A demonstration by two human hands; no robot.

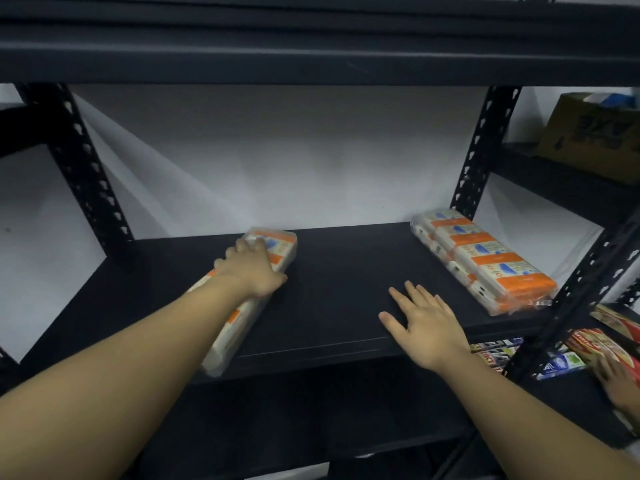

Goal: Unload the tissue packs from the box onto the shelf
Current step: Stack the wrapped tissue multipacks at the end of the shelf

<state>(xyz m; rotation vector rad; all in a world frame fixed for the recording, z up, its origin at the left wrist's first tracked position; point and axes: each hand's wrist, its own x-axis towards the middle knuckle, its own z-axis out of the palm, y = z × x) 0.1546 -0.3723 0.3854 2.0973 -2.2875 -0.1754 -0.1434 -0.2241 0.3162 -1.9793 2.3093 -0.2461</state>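
A long orange-and-white tissue pack (280, 245) lies on the black shelf (332, 271), running from its front edge toward the wall. My left hand (251, 268) rests on top of this pack with fingers laid over it. A second tissue pack (485, 258) lies at the shelf's right end, by the rear post. My right hand (427, 322) hovers flat and empty over the shelf's front edge, fingers spread, apart from both packs. The box is out of view.
A black shelf board (311, 57) hangs low overhead. Perforated posts stand at rear left (79, 161) and rear right (481, 150). A cardboard carton (592, 133) sits on the neighbouring rack at right. Another person's hand (620, 382) touches colourful packs (595, 348) lower right.
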